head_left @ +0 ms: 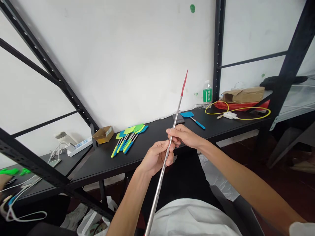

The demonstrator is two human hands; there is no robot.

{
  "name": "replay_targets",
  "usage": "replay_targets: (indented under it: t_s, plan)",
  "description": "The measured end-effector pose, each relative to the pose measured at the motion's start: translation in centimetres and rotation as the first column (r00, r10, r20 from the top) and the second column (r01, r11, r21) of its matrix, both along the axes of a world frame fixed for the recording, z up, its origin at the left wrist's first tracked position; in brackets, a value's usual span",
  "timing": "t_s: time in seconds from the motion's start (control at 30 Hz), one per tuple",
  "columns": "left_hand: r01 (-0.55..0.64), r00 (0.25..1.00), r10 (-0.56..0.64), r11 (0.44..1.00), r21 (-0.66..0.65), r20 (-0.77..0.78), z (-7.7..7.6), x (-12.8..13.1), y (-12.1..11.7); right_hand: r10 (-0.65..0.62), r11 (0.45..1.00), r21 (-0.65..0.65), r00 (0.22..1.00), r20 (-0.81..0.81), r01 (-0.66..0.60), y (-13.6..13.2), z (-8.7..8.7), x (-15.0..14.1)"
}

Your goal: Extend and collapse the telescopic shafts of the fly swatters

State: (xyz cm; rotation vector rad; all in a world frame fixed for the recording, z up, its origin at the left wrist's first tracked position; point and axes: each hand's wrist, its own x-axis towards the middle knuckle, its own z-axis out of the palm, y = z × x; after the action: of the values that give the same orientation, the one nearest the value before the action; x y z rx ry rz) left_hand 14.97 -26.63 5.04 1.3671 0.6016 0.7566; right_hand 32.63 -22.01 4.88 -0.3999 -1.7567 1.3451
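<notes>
A telescopic fly swatter [160,178] with an extended metal rod runs diagonally up the view; its red head [184,82] shows edge-on at the far end. My left hand [158,155] pinches the rod near the middle. Just above it, my right hand [183,136] grips the same rod between thumb and fingers. The rod's near end leaves the bottom of the view. Beyond my right hand, a blue fly swatter [199,124] lies on the black table [152,131]. Left of my hands is a pile of several green and blue fly swatters [128,141].
An open cardboard box [103,135] stands at the table's left. At the back right are a water bottle [207,95], a yellow cable [256,118] with a white adapter, and a brown carton [246,95]. Black shelf posts [219,49] flank the table. Another person's hand [5,182] shows far left.
</notes>
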Motion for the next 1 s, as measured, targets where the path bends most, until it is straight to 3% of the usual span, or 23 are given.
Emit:
replay_targets:
  t_s: [0.13, 0.3, 0.43, 0.57, 0.7, 0.87, 1.0]
  plan:
    - [-0.023, 0.998, 0.025, 0.999, 0.043, -0.052, 0.4, 0.2, -0.4, 0.003, 0.998, 0.07, 1.0, 0.027, -0.005, 0.0, 0.2, 0.4]
    - [-0.142, 0.949, 0.221, 0.936, 0.321, -0.225, 0.8, 0.2, -1.0, -0.101, 0.987, 0.131, 0.991, 0.083, 0.09, -0.1, 0.4, 0.8]
    - [-0.221, 0.846, 0.434, 0.815, 0.536, -0.31, 0.9, 0.3, -1.8, -0.13, 0.984, 0.137, 0.98, 0.148, 0.11, -0.3, 0.3, 0.7]
    - [-0.187, 0.751, 0.574, 0.658, 0.729, -0.326, 1.3, 0.3, -2.6, -0.104, 0.988, 0.135, 0.974, 0.203, 0.078, -0.5, 0.2, 0.7]
    - [-0.096, 0.667, 0.638, 0.585, 0.805, -0.384, 1.7, -0.1, -2.7, -0.076, 0.989, 0.139, 0.962, 0.261, 0.041, -0.8, 0.4, 0.9]
    - [0.08, 0.494, 0.765, 0.432, 0.898, -0.412, 1.8, -1.2, -1.9, -0.097, 0.983, 0.177, 0.945, 0.313, 0.043, -0.6, 0.7, 1.0]
    - [0.122, 0.412, 0.842, 0.329, 0.937, -0.349, 1.6, -1.9, -1.3, -0.132, 0.987, 0.133, 0.939, 0.318, 0.093, -0.3, 0.6, 1.0]
